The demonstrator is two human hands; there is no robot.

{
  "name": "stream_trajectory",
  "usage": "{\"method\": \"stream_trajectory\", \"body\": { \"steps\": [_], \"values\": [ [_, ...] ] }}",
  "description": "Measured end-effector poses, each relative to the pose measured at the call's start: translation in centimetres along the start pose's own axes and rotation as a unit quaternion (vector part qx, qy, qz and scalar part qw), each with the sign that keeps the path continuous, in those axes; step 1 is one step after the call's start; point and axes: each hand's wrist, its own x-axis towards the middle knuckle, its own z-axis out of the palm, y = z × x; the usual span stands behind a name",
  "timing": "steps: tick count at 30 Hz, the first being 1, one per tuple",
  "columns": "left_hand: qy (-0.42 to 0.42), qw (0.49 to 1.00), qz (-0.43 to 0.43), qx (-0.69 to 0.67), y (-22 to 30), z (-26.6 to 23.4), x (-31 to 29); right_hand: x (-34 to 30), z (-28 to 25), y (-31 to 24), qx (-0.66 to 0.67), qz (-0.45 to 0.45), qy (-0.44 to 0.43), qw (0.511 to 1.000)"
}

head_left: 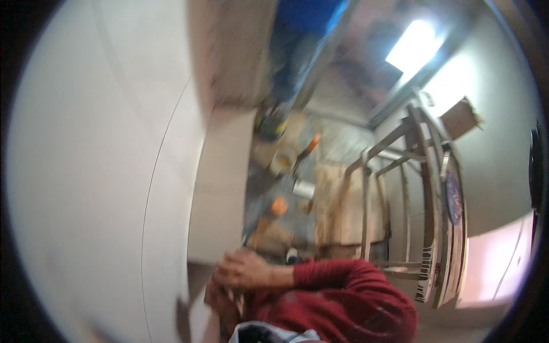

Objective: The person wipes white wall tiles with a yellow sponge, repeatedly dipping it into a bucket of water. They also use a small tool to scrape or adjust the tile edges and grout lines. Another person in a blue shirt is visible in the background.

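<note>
My right hand point(243, 271), at the end of a red sleeve, is closed at the near end of a pale ledge point(220, 188) along the white wall. Its fingers curl over toward the wall; what they grip, if anything, is hidden. Just below and partly behind it is my left hand point(222, 302), close against the right one. The left fingers are mostly covered and blurred. A whitish piece point(200, 320) shows beside the left hand, its kind unclear.
A wooden frame stand point(366, 211) rises at the right. On the floor lie an orange round thing point(279, 206), a white cylinder point(303, 188), a bucket point(283, 161) and flattened cardboard point(334, 223). Farther off stands a person in blue point(311, 23). The white wall point(103, 171) fills the left.
</note>
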Motion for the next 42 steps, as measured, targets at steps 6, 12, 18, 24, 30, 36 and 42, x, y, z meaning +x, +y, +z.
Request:
{"method": "stream_trajectory", "body": {
  "steps": [6,12,18,24,30,36,42],
  "values": [
    [-0.015,0.994,-0.072,0.085,1.6,0.4,1.8,1.3,-0.6,1.5,0.193,0.002,0.002,0.981],
    [-0.049,0.992,-0.019,0.117,0.9,0.4,3.0,0.3,-0.4,2.5,0.086,-0.083,0.156,0.980],
    [-0.068,0.988,0.018,0.140,0.9,0.6,3.0,-0.4,0.2,2.0,0.206,-0.006,0.152,0.967],
    [-0.082,0.982,0.057,0.159,-0.2,-0.1,3.0,-1.2,0.5,1.5,0.231,0.055,0.118,0.964],
    [-0.087,0.977,0.079,0.175,-0.8,-1.5,2.5,-0.9,-0.6,2.8,0.146,-0.061,0.045,0.986],
    [-0.123,0.952,0.165,0.227,-0.3,-2.6,3.4,0.1,-1.1,3.2,0.118,-0.140,0.194,0.964],
    [-0.043,0.988,0.077,0.124,0.1,-0.8,4.6,1.9,-2.5,4.0,0.125,-0.042,0.124,0.983]
  ]
}}
